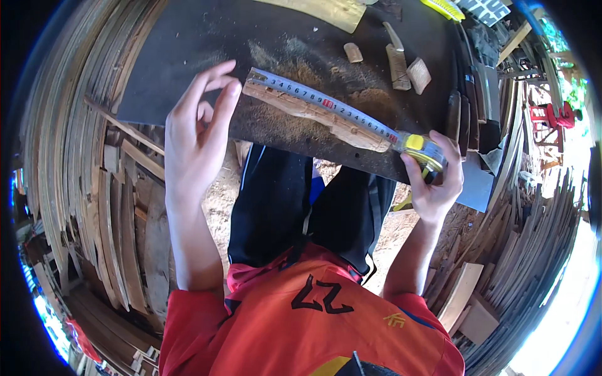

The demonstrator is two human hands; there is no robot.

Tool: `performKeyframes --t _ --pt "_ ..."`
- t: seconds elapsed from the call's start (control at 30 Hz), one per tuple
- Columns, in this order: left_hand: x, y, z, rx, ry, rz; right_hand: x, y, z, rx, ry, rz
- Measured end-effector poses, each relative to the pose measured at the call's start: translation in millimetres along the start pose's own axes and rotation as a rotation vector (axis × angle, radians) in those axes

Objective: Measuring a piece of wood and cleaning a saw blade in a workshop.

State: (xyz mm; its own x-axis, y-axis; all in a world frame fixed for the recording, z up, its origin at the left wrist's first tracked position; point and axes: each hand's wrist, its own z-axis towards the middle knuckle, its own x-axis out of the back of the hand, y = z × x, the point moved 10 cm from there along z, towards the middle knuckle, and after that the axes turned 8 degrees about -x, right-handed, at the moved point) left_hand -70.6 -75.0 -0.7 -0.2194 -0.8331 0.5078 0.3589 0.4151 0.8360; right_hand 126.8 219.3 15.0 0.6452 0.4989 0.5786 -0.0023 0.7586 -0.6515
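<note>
A tape measure with a yellow button is held between the thumb and fingers of my right hand, at the table's near right. Its silver blade runs out to the left along the far edge of a carved strip of wood. The strip has a wavy near edge and lies slantwise on the dark table. Just left of the blade's hooked end, my left hand is raised with its fingers apart and holds nothing.
Sawdust is scattered over the dark tabletop. Small wood offcuts lie at the far right, a pale board at the far edge, beside a yellow object. Long timber strips are stacked left, more planks right.
</note>
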Motion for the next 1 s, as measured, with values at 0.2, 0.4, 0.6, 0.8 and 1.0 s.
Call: performKeyframes --t 0.2,0.4,0.6,0.8,1.0 --pt "-2 10 -2 -0.125 -0.025 0.04 2 -6 2 0.019 -0.008 0.032" --pt "-7 8 0 -0.045 -0.05 -0.047 3 -4 1 0.015 -0.003 0.03" --pt "-13 12 9 -0.054 -0.039 -0.182 9 -9 5 -0.01 0.033 -0.004" --pt "-6 15 22 -0.149 0.122 -0.24 6 -6 6 -0.01 0.04 0.015" --pt "-22 15 43 -0.171 0.096 -0.367 12 -8 7 -0.026 0.047 0.004"
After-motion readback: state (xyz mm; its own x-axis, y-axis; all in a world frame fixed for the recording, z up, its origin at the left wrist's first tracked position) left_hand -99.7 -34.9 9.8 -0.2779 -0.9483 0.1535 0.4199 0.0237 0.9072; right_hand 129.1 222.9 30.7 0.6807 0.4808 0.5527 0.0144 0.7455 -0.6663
